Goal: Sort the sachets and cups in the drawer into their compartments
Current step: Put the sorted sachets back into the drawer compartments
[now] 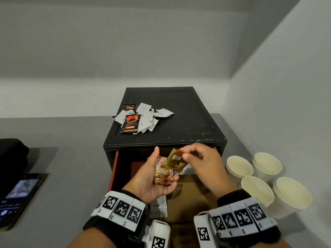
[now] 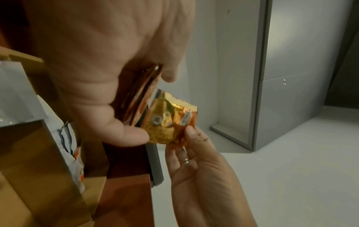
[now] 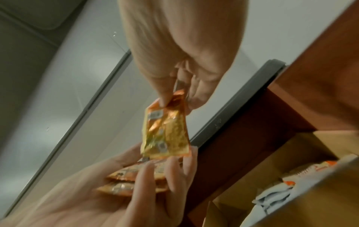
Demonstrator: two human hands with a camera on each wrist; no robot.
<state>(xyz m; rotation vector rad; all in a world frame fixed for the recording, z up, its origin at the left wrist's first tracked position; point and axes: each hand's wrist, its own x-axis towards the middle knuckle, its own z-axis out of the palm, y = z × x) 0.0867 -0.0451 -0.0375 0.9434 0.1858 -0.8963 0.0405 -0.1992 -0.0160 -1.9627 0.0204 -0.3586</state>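
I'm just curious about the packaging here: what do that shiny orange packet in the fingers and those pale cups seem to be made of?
The orange sachet looks like thin metallic foil film: it glints gold and creases sharply where the right hand pinches it. The cups look like matte cream paper, with thin rolled rims and no shine; any lining can't be told.

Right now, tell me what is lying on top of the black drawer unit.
On the black drawer unit lies a loose pile of sachets: two dark Kopiko sachets among white ones. They overlap, so anything beneath the pile is hidden.
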